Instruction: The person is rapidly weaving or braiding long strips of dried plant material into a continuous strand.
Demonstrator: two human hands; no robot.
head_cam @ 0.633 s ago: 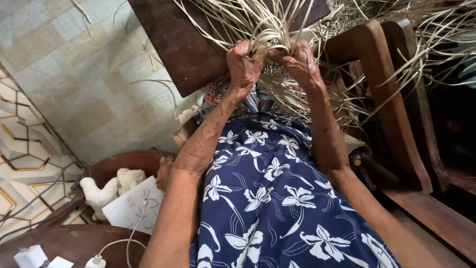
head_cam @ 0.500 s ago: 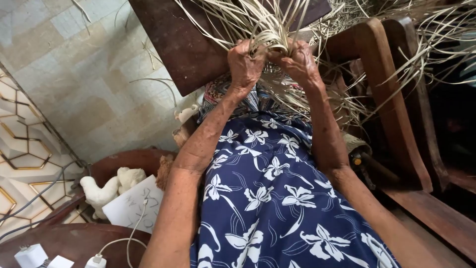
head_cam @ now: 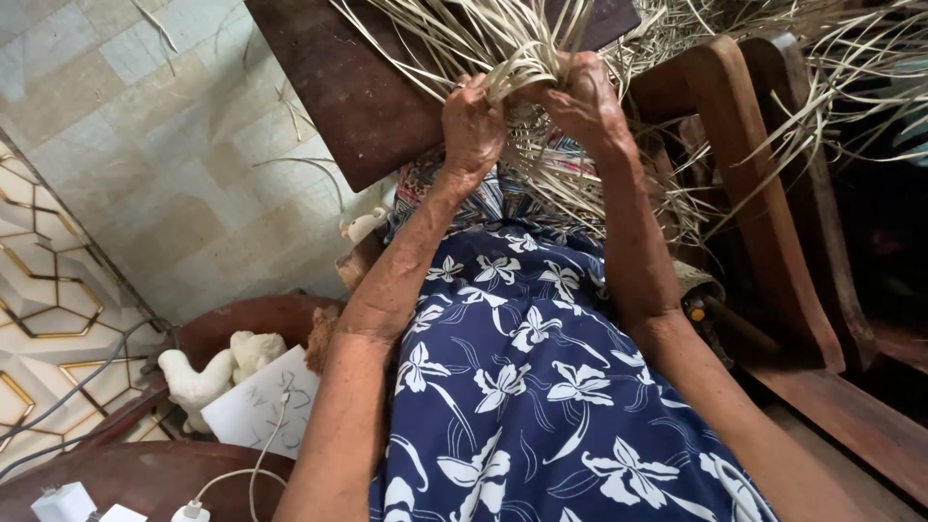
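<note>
Both hands meet at the far end of the lap, at the edge of a dark wooden board [head_cam: 338, 87] that leans over the knees. The left hand [head_cam: 471, 124] is curled shut around a bundle of pale dried leaf strips [head_cam: 512, 53], knuckles up, thumb pressed in toward the other hand. The right hand [head_cam: 580, 97] is likewise closed on the same bundle just beside it, the two fists nearly touching. Gripping so close together looks like a way to keep the strips tight at the one spot being worked; whether a finished woven part lies beneath the fists is hard to tell, as they cover it.

From the grip the strips fan up and away from the person, their long axes running mostly toward the top of the view, with loose ends spilling right over the wooden chair arm [head_cam: 764, 193]. A blue flowered dress [head_cam: 522, 387] covers the lap. To the left, on a round dark bench [head_cam: 145, 478], sit white chargers with a cable [head_cam: 242, 474], and a pale soft toy [head_cam: 208, 372] rests nearby
</note>
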